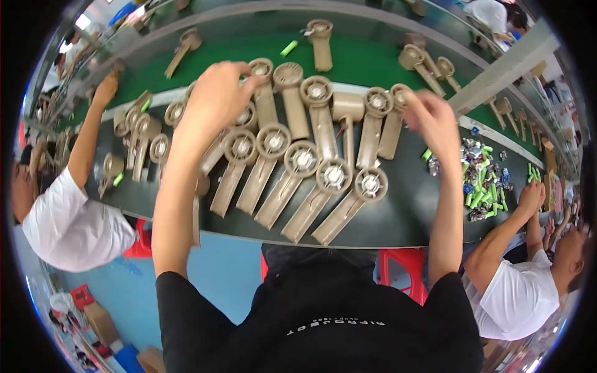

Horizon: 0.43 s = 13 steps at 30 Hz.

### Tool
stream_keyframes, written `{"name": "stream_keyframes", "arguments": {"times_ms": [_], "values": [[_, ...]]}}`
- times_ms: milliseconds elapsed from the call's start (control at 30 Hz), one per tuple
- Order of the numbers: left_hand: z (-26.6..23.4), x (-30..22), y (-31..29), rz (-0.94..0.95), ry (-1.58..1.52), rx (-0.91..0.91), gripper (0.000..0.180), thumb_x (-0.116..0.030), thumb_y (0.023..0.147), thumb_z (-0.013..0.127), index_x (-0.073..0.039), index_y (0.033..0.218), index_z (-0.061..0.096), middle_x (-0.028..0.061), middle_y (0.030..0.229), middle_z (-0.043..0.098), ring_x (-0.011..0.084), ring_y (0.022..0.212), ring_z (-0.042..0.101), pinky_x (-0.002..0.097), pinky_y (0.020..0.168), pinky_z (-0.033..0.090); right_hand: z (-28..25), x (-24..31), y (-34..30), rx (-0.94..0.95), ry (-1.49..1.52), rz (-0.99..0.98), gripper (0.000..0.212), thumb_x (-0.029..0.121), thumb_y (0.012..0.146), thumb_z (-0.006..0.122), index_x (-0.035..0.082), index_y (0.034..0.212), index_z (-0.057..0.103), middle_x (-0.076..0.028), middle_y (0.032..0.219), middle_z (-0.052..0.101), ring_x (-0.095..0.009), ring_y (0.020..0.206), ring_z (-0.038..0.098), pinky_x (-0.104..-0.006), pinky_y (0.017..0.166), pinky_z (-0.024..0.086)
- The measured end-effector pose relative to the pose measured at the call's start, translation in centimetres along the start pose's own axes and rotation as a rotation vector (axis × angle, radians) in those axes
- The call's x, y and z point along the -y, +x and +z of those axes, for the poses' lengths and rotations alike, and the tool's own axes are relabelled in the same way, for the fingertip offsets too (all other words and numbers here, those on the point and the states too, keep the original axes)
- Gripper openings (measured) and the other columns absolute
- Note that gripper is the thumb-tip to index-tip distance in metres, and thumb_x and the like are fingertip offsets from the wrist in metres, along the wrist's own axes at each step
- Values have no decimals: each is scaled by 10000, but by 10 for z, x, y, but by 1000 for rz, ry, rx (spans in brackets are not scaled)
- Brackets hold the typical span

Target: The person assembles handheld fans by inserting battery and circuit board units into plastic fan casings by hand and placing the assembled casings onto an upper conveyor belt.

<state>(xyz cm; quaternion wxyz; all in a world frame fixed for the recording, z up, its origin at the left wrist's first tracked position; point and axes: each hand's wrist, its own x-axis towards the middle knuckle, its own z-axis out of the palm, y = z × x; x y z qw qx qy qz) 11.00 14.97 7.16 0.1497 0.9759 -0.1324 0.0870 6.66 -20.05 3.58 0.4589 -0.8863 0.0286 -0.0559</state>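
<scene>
Several tan handheld fan housings, each a round grilled head on a long handle, lie in two overlapping rows on the dark table. My left hand [219, 98] is over the far row, thumb and forefinger apart, at the rim of one fan housing [265, 102]. At the row's right end, the fingers of my right hand [433, 121] reach the head of another fan housing [390, 133]. That hand is smeared by motion, so its grip is unclear. In the near row, a fan housing [333, 176] shows a silvery centre. Between them one fan [348, 109] lies turned sideways.
A green conveyor belt [249, 46] beyond the table carries more fan housings. Green battery cells with small parts [485, 189] are heaped at right. Co-workers sit on both sides; one arm [93, 127] reaches to the belt. A metal post [507, 65] slants at upper right.
</scene>
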Motion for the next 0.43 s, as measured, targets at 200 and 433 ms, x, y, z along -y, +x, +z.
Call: {"name": "stream_keyframes", "arguments": {"times_ms": [200, 433], "values": [[14, -10, -152, -236, 37, -68, 479, -388, 928, 639, 62, 1088, 630, 266, 997, 648, 428, 950, 612, 472, 830, 478, 30, -27, -179, 255, 554, 550, 600, 508, 1015, 445, -51, 1059, 656, -186, 847, 728, -213, 674, 712, -272, 616, 579], [45, -23, -173, -636, -468, 267, 909, -621, 831, 667, 80, 1368, 452, 347, 1390, 453, 442, 1300, 457, 472, 1039, 392, 133, 19, -201, 235, 889, 472, 516, 325, 991, 588, -33, 1350, 497, -205, 1224, 644, -333, 1106, 659, -340, 942, 539]]}}
